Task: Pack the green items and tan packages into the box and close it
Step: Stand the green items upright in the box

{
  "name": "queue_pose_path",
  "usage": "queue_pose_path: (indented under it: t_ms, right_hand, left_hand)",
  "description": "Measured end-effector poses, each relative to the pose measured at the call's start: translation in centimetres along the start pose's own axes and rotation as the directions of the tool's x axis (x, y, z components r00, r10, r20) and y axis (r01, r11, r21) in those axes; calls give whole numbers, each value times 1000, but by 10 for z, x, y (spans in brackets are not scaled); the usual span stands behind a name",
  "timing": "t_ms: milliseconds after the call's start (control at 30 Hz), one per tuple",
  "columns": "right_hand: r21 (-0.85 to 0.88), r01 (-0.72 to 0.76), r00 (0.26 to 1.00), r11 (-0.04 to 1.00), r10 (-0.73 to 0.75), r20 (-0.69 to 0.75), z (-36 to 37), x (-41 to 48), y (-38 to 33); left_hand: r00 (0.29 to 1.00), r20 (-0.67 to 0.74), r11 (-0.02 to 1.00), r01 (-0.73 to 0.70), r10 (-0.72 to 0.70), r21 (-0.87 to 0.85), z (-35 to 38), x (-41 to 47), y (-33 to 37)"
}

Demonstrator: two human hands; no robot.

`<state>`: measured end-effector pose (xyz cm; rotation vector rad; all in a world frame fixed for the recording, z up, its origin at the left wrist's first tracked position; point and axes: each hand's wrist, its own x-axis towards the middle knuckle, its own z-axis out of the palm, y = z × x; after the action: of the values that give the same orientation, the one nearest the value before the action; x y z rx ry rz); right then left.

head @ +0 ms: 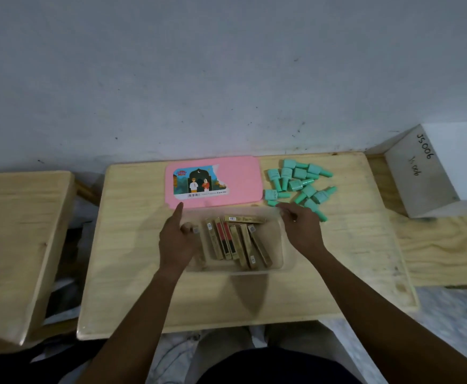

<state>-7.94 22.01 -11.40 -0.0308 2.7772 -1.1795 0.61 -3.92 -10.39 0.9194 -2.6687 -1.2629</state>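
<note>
A clear plastic box (pixel 278 266) sits mid-table with several slim tan packages (pixel 237 239) lying inside it. Its pink lid (pixel 240 180), with a picture sticker, lies flat just behind it. A heap of several mint-green bottles (pixel 300 182) lies to the right of the lid. My left hand (pixel 175 239) rests on the box's left side, forefinger pointing up toward the lid, thumb over the box's inside edge. My right hand (pixel 301 228) is at the box's far right corner, fingers curled close to a green bottle; whether it grips one is unclear.
The work surface is a small wooden table (pixel 143 286) against a grey wall. Another wooden table (pixel 13 245) stands to the left across a gap. A white open carton (pixel 431 173) marked with handwriting sits on a wooden board at the right.
</note>
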Motion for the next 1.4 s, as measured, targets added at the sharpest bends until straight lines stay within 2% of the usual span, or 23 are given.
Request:
queue_pose_path:
  t_ms: [233,300,367,433,500,600,700,800,933,1000,1100,1233,1400]
  right_hand:
    - [51,33,995,998,-37,88,-10,-1,16]
    - [72,26,992,997,-34,121,-13,0,22]
    - [98,10,988,995,-25,152,-15,1,26]
    - [134,-12,983,991,-13,186,-20,2,27]
    - [157,-25,976,987,-9,217,-25,5,28]
    - [132,-29,964,991,-8,266,-33,14,33]
    - [140,-47,953,989,2,304,-40,26,36]
    - [105,-58,964,993,28,265,-47,37,41]
    - [-75,-62,973,995,77,217,-52,51,51]
    - [-143,-11,971,990,45,234,-49,59,51]
    - [-197,140,962,970,-86,260,-34,70,47]
    - [-299,335,924,894,-249,290,-13,77,45]
    - [-398,404,908,824,-309,282,-4,79,54]
  left_hand:
    - [997,48,987,50,-58,153,8,-19,-3]
    - [995,-18,947,101,-101,305,15,-29,4]
    - [992,-80,916,119,-95,383,24,-38,16]
    - [998,-67,897,22,9,441,35,-42,31]
    - [988,30,854,-147,152,500,48,-40,46]
    - [947,197,825,-318,254,466,66,-29,67]
    - [917,249,820,-392,311,418,84,-22,89]
    - [919,266,872,-369,290,321,95,-21,105]
    - [923,287,899,-338,257,280,107,-5,121]
    - [913,307,887,-358,268,291,115,10,132]
    - [884,356,838,-425,304,341,132,36,147]
    - [785,539,765,-539,305,351,150,67,152]
    - [686,675,699,-623,271,352,158,87,157]
